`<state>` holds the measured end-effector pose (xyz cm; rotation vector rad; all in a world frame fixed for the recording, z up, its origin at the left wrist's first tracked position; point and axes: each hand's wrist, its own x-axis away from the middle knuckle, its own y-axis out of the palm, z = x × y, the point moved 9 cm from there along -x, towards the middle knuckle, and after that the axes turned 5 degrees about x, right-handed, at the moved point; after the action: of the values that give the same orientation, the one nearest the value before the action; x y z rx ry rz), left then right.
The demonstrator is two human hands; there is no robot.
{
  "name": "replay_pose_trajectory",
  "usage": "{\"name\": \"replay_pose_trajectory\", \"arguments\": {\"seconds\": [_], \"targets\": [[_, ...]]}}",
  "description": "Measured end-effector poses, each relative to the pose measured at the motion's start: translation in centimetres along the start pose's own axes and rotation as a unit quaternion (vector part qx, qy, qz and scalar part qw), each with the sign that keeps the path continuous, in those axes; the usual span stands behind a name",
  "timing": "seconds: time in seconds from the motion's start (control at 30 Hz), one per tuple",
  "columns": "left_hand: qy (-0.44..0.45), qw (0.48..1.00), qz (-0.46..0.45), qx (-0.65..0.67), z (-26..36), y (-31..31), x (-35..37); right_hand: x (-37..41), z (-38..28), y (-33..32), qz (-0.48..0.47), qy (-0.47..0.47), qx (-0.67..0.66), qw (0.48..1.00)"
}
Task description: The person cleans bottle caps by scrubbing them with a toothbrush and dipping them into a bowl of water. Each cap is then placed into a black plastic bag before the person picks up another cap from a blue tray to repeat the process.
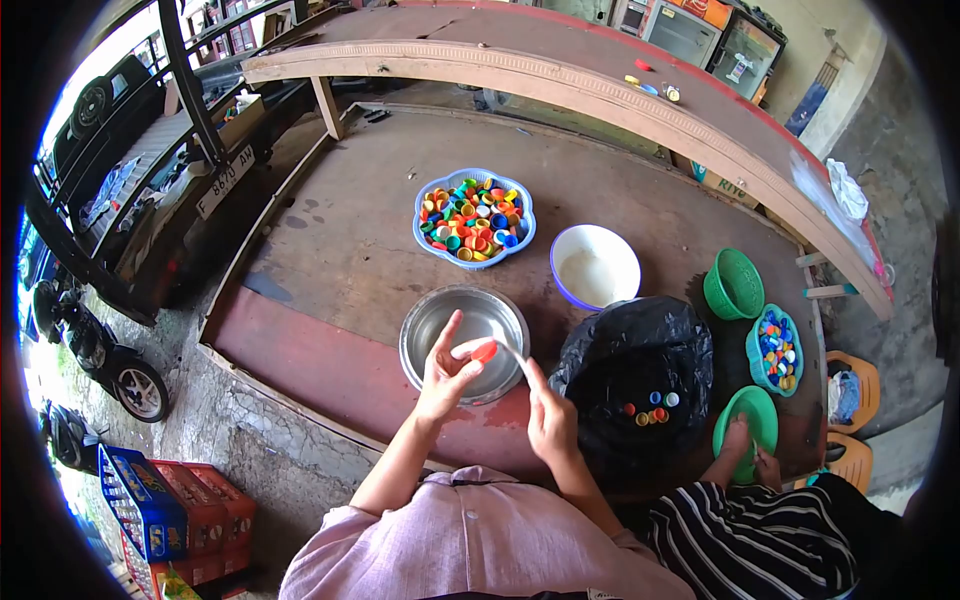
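Observation:
Over a metal basin (415, 345), my left hand (444, 375) pinches a red-orange bottle cap (484, 351), its index finger raised. My right hand (550, 418) is closed around a thin metal tool (512, 352), whose tip is close to the cap; whether it is a knife or a spoon handle is too small to tell. Behind the basin stands a blue scalloped basket (421, 240) heaped with colourful bottle caps (468, 222). A black plastic bag (590, 345) lines a container right of my right hand, with several caps (655, 399) inside.
A white bowl (622, 262) with a blue rim, a green basket (733, 284) and a teal basket (757, 365) of caps stand rightward. Beside me, another person's hands (735, 440) work at a green bowl (767, 412). A raised wooden shelf (560, 75) crosses the table's far side.

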<state>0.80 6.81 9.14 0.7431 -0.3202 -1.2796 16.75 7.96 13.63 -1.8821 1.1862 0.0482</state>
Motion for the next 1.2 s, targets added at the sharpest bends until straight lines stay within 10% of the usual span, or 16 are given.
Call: {"name": "replay_pose_trajectory", "arguments": {"seconds": [0.47,0.6,1.2], "targets": [[0.025,0.998,0.035,-0.043,-0.6,-0.8,-0.3,1.7,0.4,2.5,0.019,0.084,-0.094,0.992],[0.016,0.956,0.018,-0.291,0.9,0.1,0.0,1.7,0.1,2.3,-0.02,0.075,-0.005,0.997],[-0.002,0.997,0.027,-0.078,-1.5,-0.9,0.4,1.8,1.0,2.7,-0.023,0.064,-0.007,0.998]]}}
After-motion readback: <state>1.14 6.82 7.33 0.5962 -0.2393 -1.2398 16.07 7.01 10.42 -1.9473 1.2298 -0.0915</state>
